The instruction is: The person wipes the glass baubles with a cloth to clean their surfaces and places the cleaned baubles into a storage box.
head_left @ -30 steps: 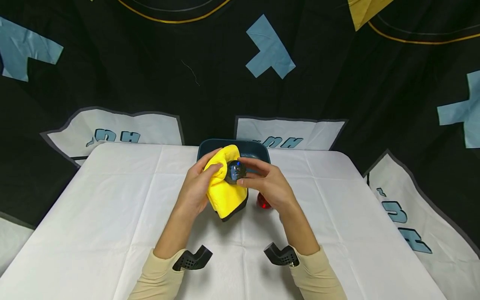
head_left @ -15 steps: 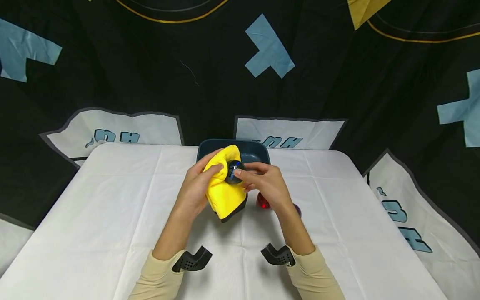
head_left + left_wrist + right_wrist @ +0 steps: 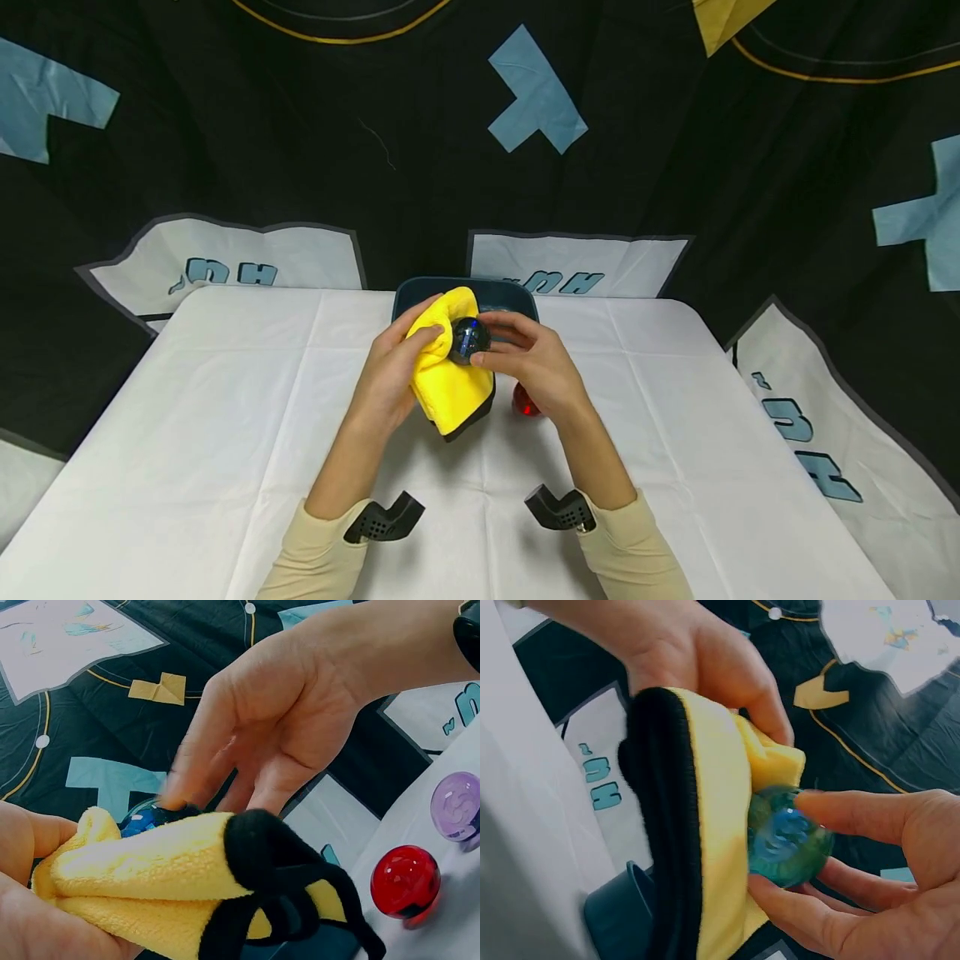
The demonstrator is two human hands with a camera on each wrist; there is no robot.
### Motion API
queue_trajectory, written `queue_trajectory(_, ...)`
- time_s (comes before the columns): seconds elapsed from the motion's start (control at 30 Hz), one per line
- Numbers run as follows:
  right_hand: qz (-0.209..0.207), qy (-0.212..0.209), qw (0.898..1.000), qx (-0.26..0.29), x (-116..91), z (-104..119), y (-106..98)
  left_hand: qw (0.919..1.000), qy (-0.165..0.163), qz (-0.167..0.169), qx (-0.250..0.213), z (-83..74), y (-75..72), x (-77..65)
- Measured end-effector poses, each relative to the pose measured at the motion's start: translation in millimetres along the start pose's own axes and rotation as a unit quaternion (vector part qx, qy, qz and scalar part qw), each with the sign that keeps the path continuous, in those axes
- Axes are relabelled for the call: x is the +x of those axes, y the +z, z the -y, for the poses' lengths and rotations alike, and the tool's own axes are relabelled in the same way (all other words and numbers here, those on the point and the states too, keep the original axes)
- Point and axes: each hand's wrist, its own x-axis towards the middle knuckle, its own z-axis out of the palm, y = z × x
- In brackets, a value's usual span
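Note:
My left hand (image 3: 386,367) grips a yellow cloth (image 3: 450,396) with black edging, its thumb pressing on the folded top. Against the cloth sits a clear, teal-tinted ball (image 3: 789,836) with a blue shape inside; in the head view the ball (image 3: 469,340) looks dark. My right hand (image 3: 536,362) pinches the ball's right side between thumb and fingers. From the left wrist view, the cloth (image 3: 142,866) hides most of the ball. On the table below lies a red ball (image 3: 527,402), partly behind the right hand.
Behind the hands, a dark teal bin (image 3: 513,298) stands at the table's far edge. A purple ball (image 3: 457,806) lies near the red one in the left wrist view. White cloth covers the table (image 3: 225,433); a black printed curtain (image 3: 300,150) hangs behind.
My right thumb slid across the ball's front, then back to its lower right side, and the fingers spread again. The left hand and cloth stay nearly still. My right forearm now hides the purple ball.

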Motion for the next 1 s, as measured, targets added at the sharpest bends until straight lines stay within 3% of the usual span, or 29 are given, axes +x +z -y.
queue_trajectory(0.17,-0.005,0.022,1.000,-0.021,2.6,-1.1,-3.5,1.0000,-0.003,0.001,-0.005,-1.7,0.4,-0.2)
queue_trajectory(0.4,-0.014,0.025,0.999,0.014,4.5,-4.5,0.3,1.0000,0.001,0.003,-0.003,-2.6,0.0,-2.0)
queue_trajectory(0.5,-0.020,0.031,0.999,-0.001,4.8,-4.8,0.8,1.0000,0.006,0.003,-0.002,-2.8,0.0,-2.3)
queue_trajectory(0.73,-0.021,-0.001,1.000,0.023,2.4,-2.2,0.8,0.9995,0.019,0.025,-0.010,-3.1,0.5,-3.5)
queue_trajectory(0.8,-0.020,-0.006,1.000,0.014,1.4,-1.4,0.0,0.9993,0.018,0.028,-0.014,-3.0,0.4,-3.3)
queue_trajectory(1.0,0.007,0.032,0.999,-0.037,0.1,2.3,-3.9,0.9996,0.010,0.019,-0.016,-3.3,-0.4,-2.8)
